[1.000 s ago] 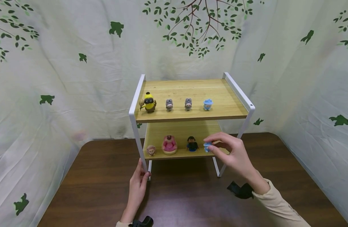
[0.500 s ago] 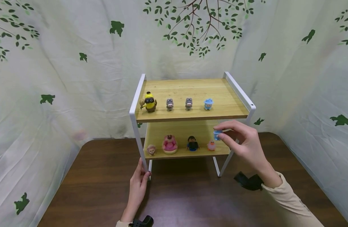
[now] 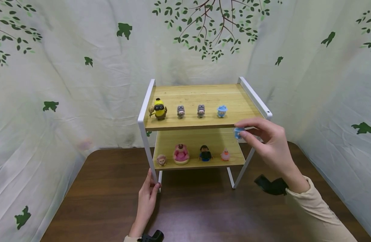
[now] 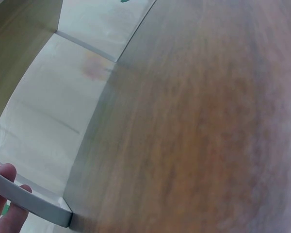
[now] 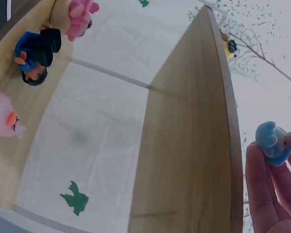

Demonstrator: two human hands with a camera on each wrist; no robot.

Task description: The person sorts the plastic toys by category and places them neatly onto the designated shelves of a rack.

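Note:
My right hand [image 3: 268, 143] pinches a small light-blue figurine [image 5: 271, 143] between thumb and fingertips, in front of the right end of the upper board. My left hand [image 3: 147, 198] holds the white front-left leg [image 4: 29, 200] of a two-tier shelf; its fingers show behind the bar in the left wrist view. Along the upper board [image 3: 200, 92] stand a yellow minion figurine [image 3: 159, 110], two grey figurines [image 3: 180, 112] and another light-blue figurine [image 3: 221, 111]. On the lower board [image 3: 191, 137] are a pinkish figurine [image 3: 161, 160], a pink bear [image 3: 181, 154], a dark-haired figurine [image 3: 205, 153] and a pink bird-like figurine [image 3: 225, 154].
The shelf stands on a dark brown table [image 3: 197, 215]. A pale cloth backdrop [image 3: 113, 84] with printed leaves surrounds the table on the back and sides. White metal side rails [image 3: 255, 95] rise above the upper board's ends.
My right hand has lifted the light-blue figurine off the lower tier's right end, moving it up and to the right. The pink bird-like figurine has come into sight. My left hand stays put.

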